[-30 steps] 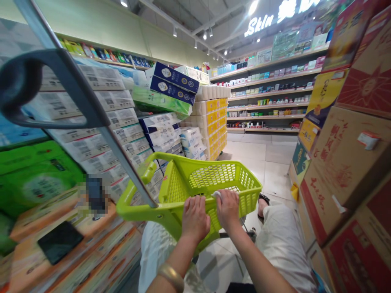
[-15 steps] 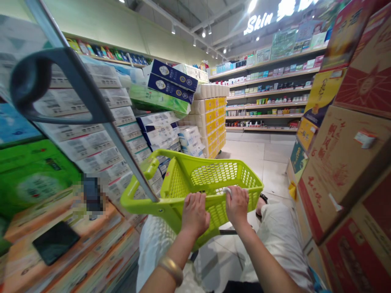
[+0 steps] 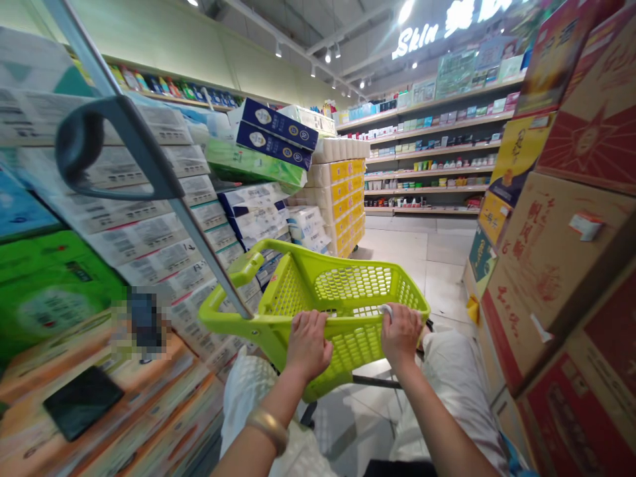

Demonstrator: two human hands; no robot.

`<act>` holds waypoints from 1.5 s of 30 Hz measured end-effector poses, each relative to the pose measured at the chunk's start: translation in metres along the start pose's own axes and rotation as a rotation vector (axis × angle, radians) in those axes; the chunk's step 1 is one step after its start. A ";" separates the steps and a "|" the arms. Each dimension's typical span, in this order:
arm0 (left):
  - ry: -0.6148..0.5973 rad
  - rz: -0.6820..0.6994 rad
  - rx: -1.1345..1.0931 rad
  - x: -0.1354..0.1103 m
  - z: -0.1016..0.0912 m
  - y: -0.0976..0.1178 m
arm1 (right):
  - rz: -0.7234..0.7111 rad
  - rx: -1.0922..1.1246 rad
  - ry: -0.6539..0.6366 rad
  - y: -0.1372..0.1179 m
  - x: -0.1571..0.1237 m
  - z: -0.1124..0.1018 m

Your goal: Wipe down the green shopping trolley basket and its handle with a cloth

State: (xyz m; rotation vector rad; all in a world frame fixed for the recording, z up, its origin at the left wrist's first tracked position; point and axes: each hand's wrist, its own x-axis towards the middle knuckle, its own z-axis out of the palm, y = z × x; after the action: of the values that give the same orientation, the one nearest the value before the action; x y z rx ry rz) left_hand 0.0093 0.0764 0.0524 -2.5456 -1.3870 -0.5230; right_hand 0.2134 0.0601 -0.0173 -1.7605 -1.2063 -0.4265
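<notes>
Right hand (image 3: 401, 329) slid rightward on one basket (image 3: 297, 293).

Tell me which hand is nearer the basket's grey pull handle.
Left. The left hand grips the basket rim close to the handle; the right hand grips it farther right.

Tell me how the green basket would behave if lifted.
Probably light: the basket is perforated plastic and looks empty. Likely stiff: its rim holds shape under the left hand and right hand. The long handle may tip it.
</notes>
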 end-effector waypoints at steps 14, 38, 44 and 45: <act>-0.007 -0.019 0.039 0.011 -0.006 -0.019 | -0.007 -0.042 -0.015 0.023 -0.003 -0.010; -0.124 0.034 -0.258 0.006 0.029 0.010 | -0.267 0.092 -0.203 -0.047 -0.024 0.002; -0.055 0.026 -0.312 0.003 0.029 0.002 | -0.317 0.064 -0.257 -0.028 -0.028 -0.010; -0.040 0.026 -0.316 0.002 0.030 0.001 | -0.308 0.059 -0.246 -0.021 -0.030 -0.014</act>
State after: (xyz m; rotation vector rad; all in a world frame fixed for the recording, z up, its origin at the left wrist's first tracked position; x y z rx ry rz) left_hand 0.0180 0.0873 0.0262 -2.8290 -1.3779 -0.7440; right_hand 0.1843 0.0342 -0.0214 -1.6136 -1.6591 -0.3538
